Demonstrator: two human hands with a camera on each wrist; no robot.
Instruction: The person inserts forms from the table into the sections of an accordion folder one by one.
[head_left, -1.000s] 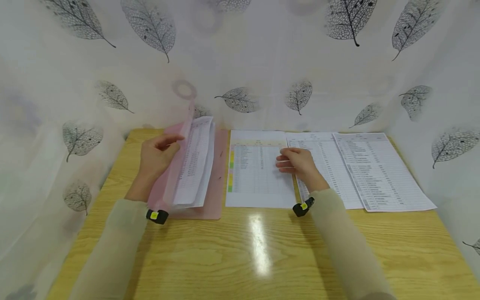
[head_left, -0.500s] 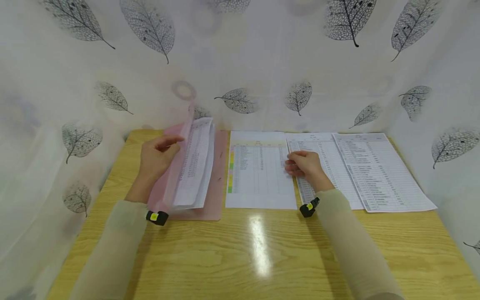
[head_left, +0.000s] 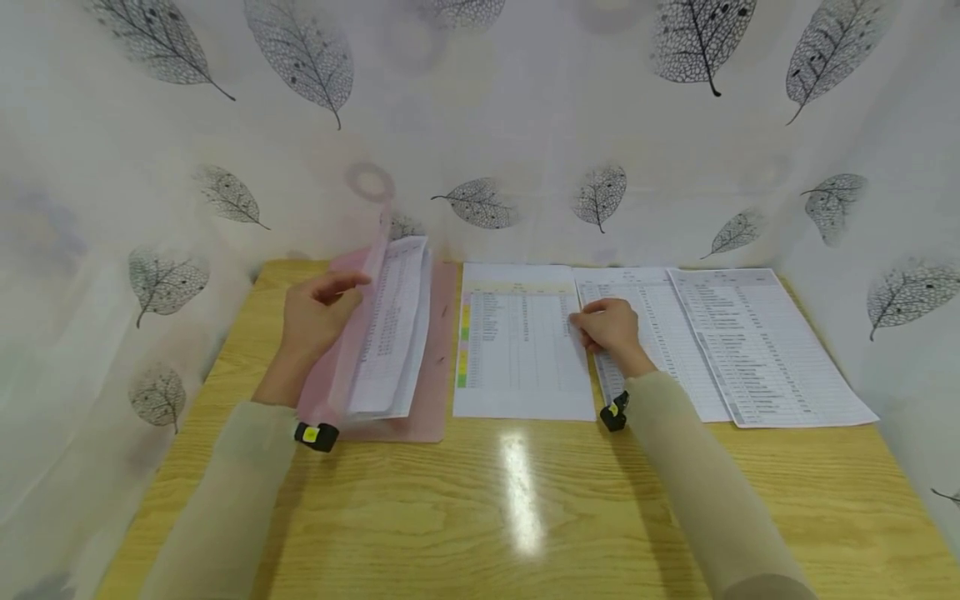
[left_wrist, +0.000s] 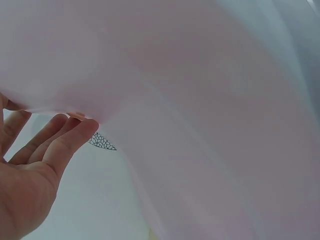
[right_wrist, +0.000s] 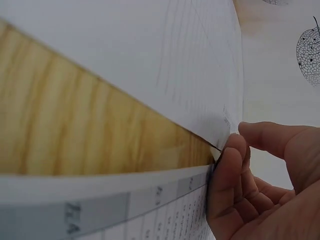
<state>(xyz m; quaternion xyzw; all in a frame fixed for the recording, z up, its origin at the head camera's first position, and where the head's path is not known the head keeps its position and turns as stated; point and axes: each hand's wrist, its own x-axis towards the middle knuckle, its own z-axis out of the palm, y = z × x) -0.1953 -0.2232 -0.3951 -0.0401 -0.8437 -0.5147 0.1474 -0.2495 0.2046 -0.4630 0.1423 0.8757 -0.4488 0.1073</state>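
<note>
We see the left grip (head_left: 318,312) pinching the thin, translucent cover (head_left: 354,337) of a pink plastic folder (head_left: 431,392), left of centre frame. The right grip (head_left: 611,327), thumb brought to fingers, pinches the right edge of a smooth, rectangular paper sheet (head_left: 521,358). Its long axis runs toward the frame's top; it lies left of that grip, on our wood-grained table (head_left: 420,517).
</note>
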